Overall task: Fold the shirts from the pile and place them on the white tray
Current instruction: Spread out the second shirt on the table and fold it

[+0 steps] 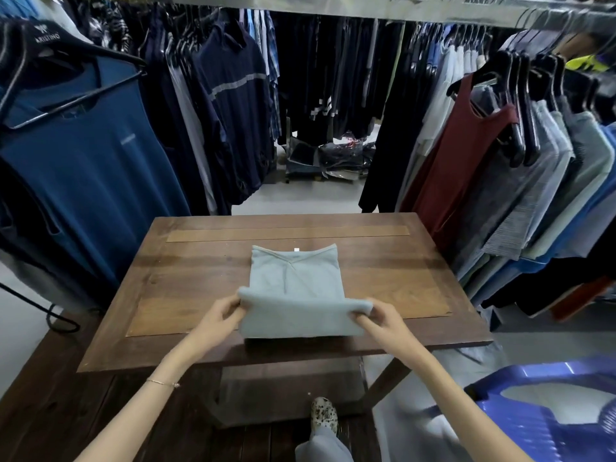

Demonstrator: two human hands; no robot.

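A pale blue V-neck shirt (296,285) lies on the wooden table (186,281), collar toward the far edge. Its near part is lifted and doubled over into a fold. My left hand (221,315) pinches the left corner of that fold. My right hand (378,320) pinches the right corner. Both hands hold the fold a little above the table's near half. No white tray or shirt pile shows in this view.
Racks of hanging clothes crowd the left (83,155), back and right (520,168) sides of the table. A blue plastic basket (546,405) sits on the floor at the lower right. My foot (323,416) shows under the table's near edge.
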